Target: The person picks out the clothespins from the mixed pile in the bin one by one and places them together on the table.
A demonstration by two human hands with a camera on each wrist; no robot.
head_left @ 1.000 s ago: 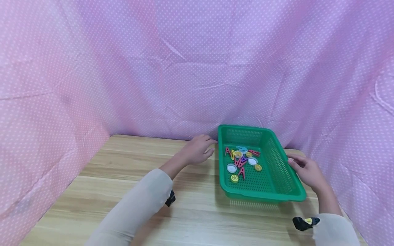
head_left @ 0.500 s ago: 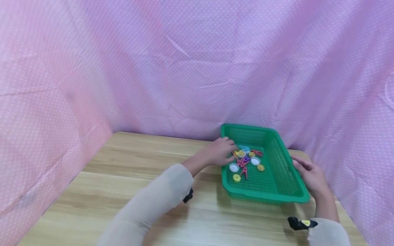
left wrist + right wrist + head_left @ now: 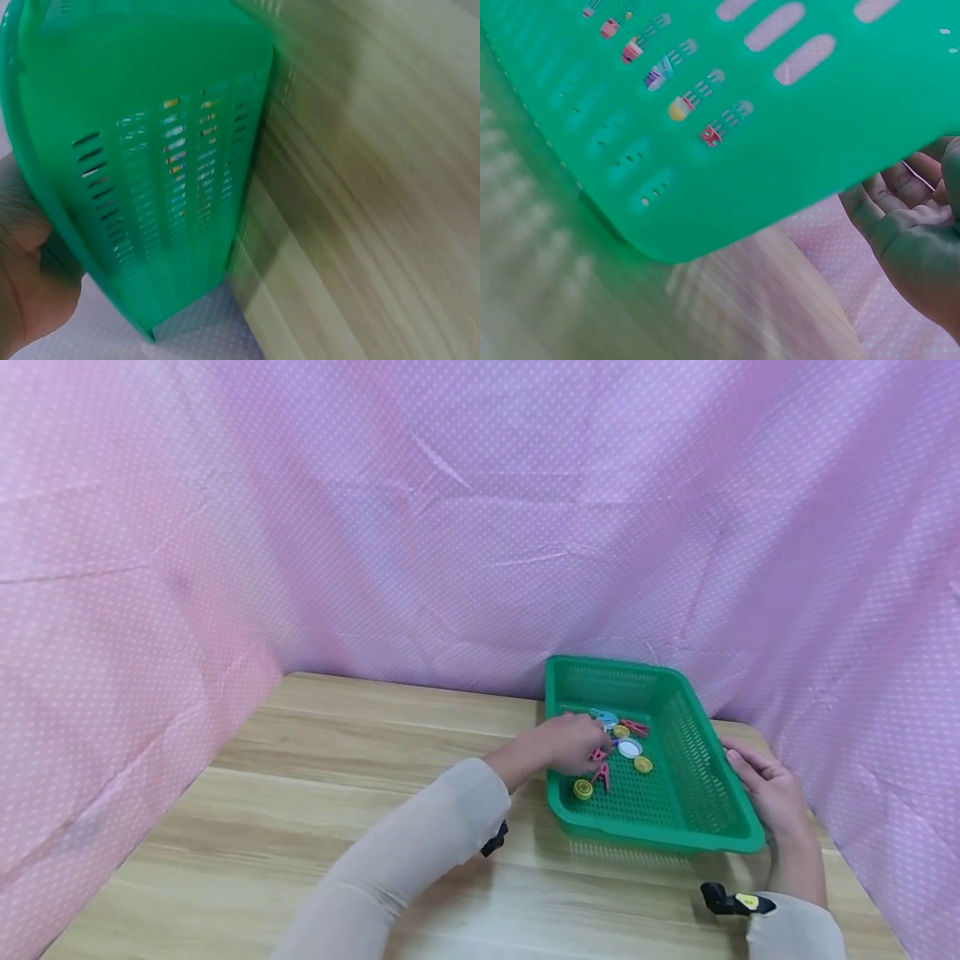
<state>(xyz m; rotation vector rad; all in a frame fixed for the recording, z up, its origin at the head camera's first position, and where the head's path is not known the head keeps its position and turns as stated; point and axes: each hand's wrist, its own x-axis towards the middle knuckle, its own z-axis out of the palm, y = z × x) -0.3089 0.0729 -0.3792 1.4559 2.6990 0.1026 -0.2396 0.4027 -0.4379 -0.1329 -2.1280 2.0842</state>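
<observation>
A green plastic basket [image 3: 652, 837] holds red clothespins [image 3: 602, 774], a blue clothespin [image 3: 602, 717], white round caps [image 3: 630, 748] and yellow round caps [image 3: 642, 764]. My left hand [image 3: 573, 743] reaches over its left rim, fingers pointing down among these pieces. The fingertips are hidden, so whether they pinch anything does not show. In the left wrist view, the basket's slotted wall covers the fingers. My right hand [image 3: 772, 789] holds the basket's right rim, thumb against the edge. Its bent fingers [image 3: 900, 187] appear beside the basket in the right wrist view.
The basket stands on a wood-grain table [image 3: 360, 760], near its back right corner. A pink dotted cloth [image 3: 450, 552] hangs behind and along both sides. Bare table lies left of the basket.
My left hand has moved right, from outside the basket over its left rim and down among the clothespins and caps. The right hand stays at the right rim. The view has shifted slightly.
</observation>
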